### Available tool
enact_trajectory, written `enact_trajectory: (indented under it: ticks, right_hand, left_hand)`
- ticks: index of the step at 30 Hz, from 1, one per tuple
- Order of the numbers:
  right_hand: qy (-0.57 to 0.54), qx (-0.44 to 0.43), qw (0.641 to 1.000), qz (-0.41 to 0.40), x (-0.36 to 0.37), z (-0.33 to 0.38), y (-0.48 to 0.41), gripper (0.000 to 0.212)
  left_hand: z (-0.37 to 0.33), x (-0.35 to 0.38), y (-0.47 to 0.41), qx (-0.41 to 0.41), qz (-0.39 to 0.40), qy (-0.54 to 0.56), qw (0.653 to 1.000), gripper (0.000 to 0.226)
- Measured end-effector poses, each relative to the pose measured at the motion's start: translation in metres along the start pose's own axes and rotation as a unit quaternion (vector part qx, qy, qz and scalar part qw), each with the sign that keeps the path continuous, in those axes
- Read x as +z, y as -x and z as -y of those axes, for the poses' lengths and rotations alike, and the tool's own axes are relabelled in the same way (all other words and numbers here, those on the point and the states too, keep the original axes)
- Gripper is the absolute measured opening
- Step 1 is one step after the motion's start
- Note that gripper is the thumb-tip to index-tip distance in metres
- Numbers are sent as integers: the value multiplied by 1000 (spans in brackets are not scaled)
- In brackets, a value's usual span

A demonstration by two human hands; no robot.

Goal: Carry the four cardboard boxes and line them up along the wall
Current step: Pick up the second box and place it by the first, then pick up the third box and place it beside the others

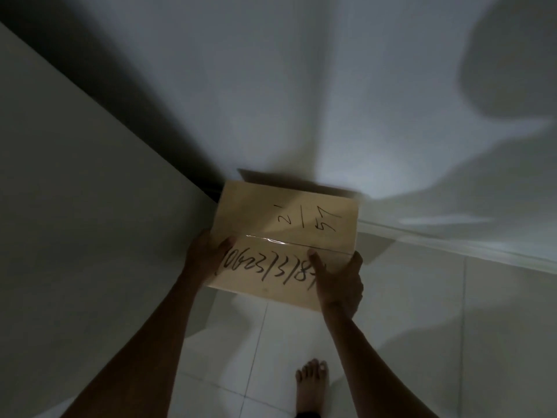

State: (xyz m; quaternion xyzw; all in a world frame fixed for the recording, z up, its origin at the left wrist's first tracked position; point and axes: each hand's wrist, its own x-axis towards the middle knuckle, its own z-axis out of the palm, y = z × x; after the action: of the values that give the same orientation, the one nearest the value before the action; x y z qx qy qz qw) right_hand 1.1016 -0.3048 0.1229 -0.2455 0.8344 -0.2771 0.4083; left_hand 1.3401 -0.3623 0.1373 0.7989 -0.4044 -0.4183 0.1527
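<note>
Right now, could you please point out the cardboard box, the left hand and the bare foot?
cardboard box point(289, 233), head view, on its taped top face.
left hand point(205, 254), head view, on the back of the hand.
bare foot point(312, 384), head view, on the instep.

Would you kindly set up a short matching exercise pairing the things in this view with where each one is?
Things:
1. cardboard box
2. left hand
3. right hand
4. bare foot

Places:
A. on the white floor tiles
B. gripping the box's left edge
C. held in both hands near the wall
D. gripping the box's right edge

Pairs: 1-C, 2-B, 3-D, 4-A
</note>
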Motion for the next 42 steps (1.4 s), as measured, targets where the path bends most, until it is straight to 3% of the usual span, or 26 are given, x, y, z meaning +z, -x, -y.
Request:
enact_trajectory:
  ticks: [6, 10, 15, 21, 24, 27, 31, 36, 42]
  right_hand:
    - [8, -11, 1000, -1, 45, -10, -20, 93]
    - [3, -1, 1000, 24, 62, -1, -20, 96]
    - [9, 1, 997, 72, 74, 13, -27, 99]
    - [77, -28, 987, 139, 30, 14, -36, 100]
    - [126, -39, 987, 94, -50, 22, -26, 97]
    - [163, -48, 985, 27, -172, 24, -5, 94]
    - [207, -33, 976, -63, -363, 13, 47, 96]
    - [216, 35, 962, -164, -572, -37, 111, 95]
    - [156, 106, 948, -258, -772, -115, 165, 96]
  left_hand:
    - [16, 11, -33, 49, -66, -55, 995, 39]
    - [12, 12, -29, 129, -138, -154, 970, 50]
    - [25, 10, -19, 180, -89, -242, 949, 65]
    - [-3, 3, -6, 153, -9, -328, 932, 73]
    - [-47, 8, 40, 178, 31, -323, 929, 70]
    - [-115, 24, 115, 248, 88, -344, 901, 71]
    - [-223, 69, 233, 390, 156, -374, 827, 82]
    - [-353, 167, 408, 504, 224, -378, 743, 86]
    - [-447, 293, 596, 565, 293, -388, 666, 74]
